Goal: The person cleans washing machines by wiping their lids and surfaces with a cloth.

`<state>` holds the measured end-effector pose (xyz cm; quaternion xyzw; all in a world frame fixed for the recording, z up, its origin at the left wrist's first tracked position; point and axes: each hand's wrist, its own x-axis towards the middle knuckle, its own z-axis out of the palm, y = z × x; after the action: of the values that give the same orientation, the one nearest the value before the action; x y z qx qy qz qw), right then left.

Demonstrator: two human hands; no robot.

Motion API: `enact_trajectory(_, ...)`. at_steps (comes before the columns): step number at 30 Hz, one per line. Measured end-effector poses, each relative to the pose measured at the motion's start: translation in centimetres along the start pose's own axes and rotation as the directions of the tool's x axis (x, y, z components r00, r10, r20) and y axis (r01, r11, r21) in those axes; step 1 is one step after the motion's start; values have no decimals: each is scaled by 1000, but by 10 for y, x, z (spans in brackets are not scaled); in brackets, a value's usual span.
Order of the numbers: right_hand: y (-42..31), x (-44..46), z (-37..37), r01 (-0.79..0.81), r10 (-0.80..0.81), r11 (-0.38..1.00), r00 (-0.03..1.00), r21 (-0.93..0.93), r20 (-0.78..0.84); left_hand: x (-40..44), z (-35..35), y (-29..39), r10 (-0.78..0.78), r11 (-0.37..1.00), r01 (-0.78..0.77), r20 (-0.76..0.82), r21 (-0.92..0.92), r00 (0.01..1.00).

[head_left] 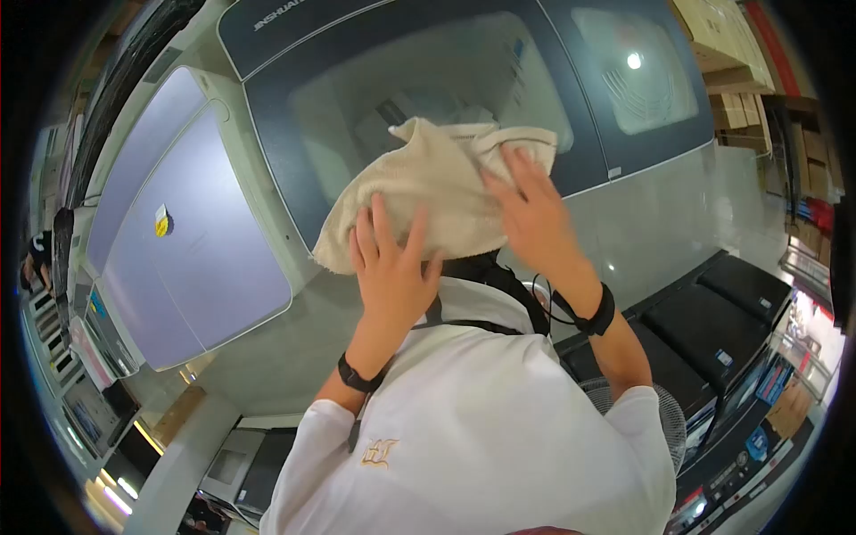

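A beige cloth (437,192) lies bunched over the near edge of a dark glossy machine lid (312,116), close to the chest. My left hand (392,259) rests on the cloth's lower left part with its fingers spread. On the cloth's right part lies my right hand (533,212), its fingers apart and slightly blurred. A fold of the cloth stands up near the right fingertips. Both palms face the cloth, and neither hand is closed round it. Each wrist wears a black band.
To the left stands a machine with a pale purple lid (187,223) bearing a yellow tag. Black appliances (687,312) stand at the lower right, near a wire fan guard (669,423). Cardboard boxes (727,45) are stacked at the upper right.
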<state>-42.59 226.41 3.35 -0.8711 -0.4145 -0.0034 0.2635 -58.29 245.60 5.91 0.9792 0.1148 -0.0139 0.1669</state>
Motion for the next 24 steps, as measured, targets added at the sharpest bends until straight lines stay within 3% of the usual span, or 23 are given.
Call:
enact_trajectory(2,8,11,-2,-141,133,988,984,-60,-119,25,2,9,34,998,-35,-24,-58,999)
enact_trajectory(5,23,41,1,-183,152,975,963,-125,-224,63,20,22,64,998,-65,-119,1,991)
enact_trajectory(8,11,49,6,-232,208,968,956,-99,-207,75,22,26,61,998,-59,-118,27,991)
enact_trajectory(11,-3,14,16,-166,157,970,985,-175,-66,52,19,19,91,996,-90,-45,27,995)
enact_trajectory(14,-15,-26,1,-127,125,988,992,-84,-31,23,21,17,152,987,-154,57,35,987)
enact_trajectory(17,19,-37,-3,-209,197,969,976,-130,-98,23,22,23,180,984,-180,26,-2,983)
enact_trajectory(20,42,-2,-14,-271,259,962,942,-25,-214,51,30,37,230,973,-230,-43,-7,972)
enact_trajectory(23,34,21,-1,-361,311,921,907,-144,-284,76,40,67,223,975,-222,-85,13,971)
enact_trajectory(24,29,19,4,-324,264,934,910,-149,-320,77,42,70,243,969,-240,-54,54,969)
